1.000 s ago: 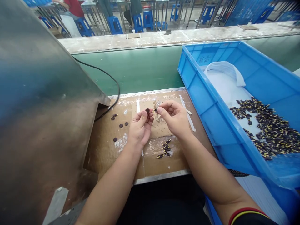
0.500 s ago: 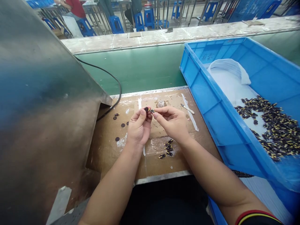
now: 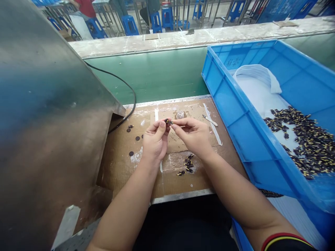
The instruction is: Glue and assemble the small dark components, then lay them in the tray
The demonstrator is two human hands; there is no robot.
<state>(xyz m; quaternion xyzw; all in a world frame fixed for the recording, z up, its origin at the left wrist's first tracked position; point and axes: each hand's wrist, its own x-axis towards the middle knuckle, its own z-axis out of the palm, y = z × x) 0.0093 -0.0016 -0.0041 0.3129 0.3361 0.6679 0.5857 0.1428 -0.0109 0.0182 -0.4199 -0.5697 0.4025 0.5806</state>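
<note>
Above the cardboard-covered bench [image 3: 123, 174], my left hand [image 3: 156, 141] pinches a small black part with yellow bits [image 3: 169, 122] between thumb and fingers. The fingertips of my right hand [image 3: 192, 135] close on the right end of the same part, so the two hands nearly meet. Fingers cover much of it. Below my right hand lies a small pile of black-and-yellow parts [image 3: 188, 165]. Several black discs [image 3: 131, 153] are scattered left of my left hand.
A large blue crate [image 3: 230, 101] at the right holds many black-and-yellow parts [image 3: 311, 139]. A metal housing [image 3: 52, 122] fills the left, with a black cable [image 3: 131, 87] beside it. A small knife [image 3: 210, 120] lies behind my right hand. A person [image 3: 86, 8] is far back.
Both hands keep their grip, and the dark part between them has turned slightly and sits closer to my right fingertips. The whole view has shifted very slightly.
</note>
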